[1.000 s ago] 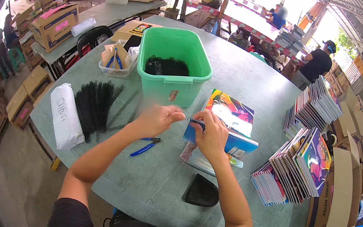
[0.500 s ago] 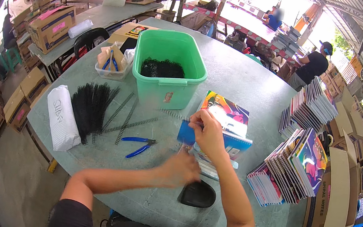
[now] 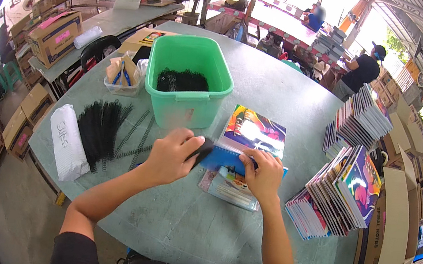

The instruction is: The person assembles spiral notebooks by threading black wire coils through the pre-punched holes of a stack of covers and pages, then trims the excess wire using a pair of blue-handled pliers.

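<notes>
My left hand (image 3: 176,154) grips a black, rounded, palm-sized object (image 3: 202,151) and holds it at the left end of a blue notebook (image 3: 224,159). The object's exact kind cannot be made out. Fingers and thumb of my right hand (image 3: 262,172) pinch the notebook's right part along its bound edge. Beneath it lies another notebook with a pale, colourful cover (image 3: 230,188). Just beyond, a notebook with a bright purple and yellow cover (image 3: 256,128) lies on the table. Black spiral wires (image 3: 101,130) lie in a bunch left of my left hand.
A green bin (image 3: 188,108) with black coils inside stands beyond my left hand. Spiral notebooks (image 3: 336,190) are piled at the right, beside an open carton (image 3: 392,222). A white wrapped roll (image 3: 69,142) and a small tub with pliers (image 3: 121,87) are at the left.
My left hand has picked up the black object from the near table and brought it up to the blue notebook's left end. My right hand has shifted slightly right and nearer.
</notes>
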A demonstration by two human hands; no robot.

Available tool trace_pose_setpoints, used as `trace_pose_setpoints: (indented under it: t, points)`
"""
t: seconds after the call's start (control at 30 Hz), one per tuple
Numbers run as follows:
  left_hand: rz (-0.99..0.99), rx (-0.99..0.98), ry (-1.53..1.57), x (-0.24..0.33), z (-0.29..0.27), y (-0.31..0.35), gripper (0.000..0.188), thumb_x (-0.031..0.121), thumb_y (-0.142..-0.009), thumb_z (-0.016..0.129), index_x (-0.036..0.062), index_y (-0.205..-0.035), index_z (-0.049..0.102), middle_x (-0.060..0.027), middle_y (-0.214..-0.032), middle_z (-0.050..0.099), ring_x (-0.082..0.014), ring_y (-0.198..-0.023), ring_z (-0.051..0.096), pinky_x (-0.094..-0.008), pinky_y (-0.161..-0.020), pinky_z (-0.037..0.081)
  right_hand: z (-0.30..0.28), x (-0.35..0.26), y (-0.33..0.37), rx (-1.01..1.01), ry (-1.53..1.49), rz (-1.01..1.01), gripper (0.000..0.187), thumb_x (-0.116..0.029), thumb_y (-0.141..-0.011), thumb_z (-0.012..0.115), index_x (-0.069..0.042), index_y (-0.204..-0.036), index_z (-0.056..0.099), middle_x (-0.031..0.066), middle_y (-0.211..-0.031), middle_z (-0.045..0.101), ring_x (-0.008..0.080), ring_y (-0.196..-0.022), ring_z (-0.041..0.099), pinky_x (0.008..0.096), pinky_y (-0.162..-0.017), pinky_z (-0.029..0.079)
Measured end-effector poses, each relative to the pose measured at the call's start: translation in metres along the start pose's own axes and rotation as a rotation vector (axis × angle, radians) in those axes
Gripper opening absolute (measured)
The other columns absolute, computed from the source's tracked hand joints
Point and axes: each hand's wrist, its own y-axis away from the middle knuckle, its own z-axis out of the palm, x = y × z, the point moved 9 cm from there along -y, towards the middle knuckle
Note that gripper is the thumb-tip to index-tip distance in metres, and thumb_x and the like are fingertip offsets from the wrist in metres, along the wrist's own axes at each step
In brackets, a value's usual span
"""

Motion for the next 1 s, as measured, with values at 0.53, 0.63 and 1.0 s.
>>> trace_pose_setpoints:
  t: [0.53, 0.63, 1.0]
  points:
    - [-0.092, -0.193, 0.199, 0.0, 0.027, 0.009, 0.035, 0.0, -0.075, 0.067, 0.0076, -0.109, 0.062, -0.0113, -0.092, 0.058, -0.0245, -0.084, 0.059, -0.0322, -0.073, 0.048, 0.002, -0.011, 0.01, -0.016, -0.004, -0.029, 0.013, -0.022, -0.081, 0.067, -0.011, -0.088, 0.069, 0.0031, -0.077, 0.065, 0.0209, -0.074, 0.06, 0.0329, -0.07, 0.038]
    - [-0.01, 0.384, 0.124, 0.012, -0.05, -0.016, 0.03, 0.006, -0.075, 0.068, 0.0115, -0.104, 0.066, -0.0116, -0.093, 0.058, -0.0288, -0.086, 0.061, -0.0366, -0.071, 0.051, -0.004, -0.011, 0.017, 0.081, 0.023, -0.085, 0.013, -0.02, -0.08, 0.068, -0.014, -0.092, 0.067, 0.0004, -0.071, 0.06, 0.0197, -0.068, 0.057, 0.0334, -0.065, 0.036]
    - [-0.115, -0.031, 0.237, 0.013, 0.018, -0.012, 0.035, 0.004, -0.074, 0.068, 0.0117, -0.108, 0.065, -0.0117, -0.095, 0.06, -0.0287, -0.086, 0.06, -0.0373, -0.077, 0.049, -0.004, -0.017, 0.023, -0.02, 0.075, -0.098, 0.02, -0.008, -0.081, 0.061, -0.013, -0.1, 0.066, 0.0019, -0.078, 0.062, 0.0221, -0.08, 0.059, 0.0349, -0.075, 0.039]
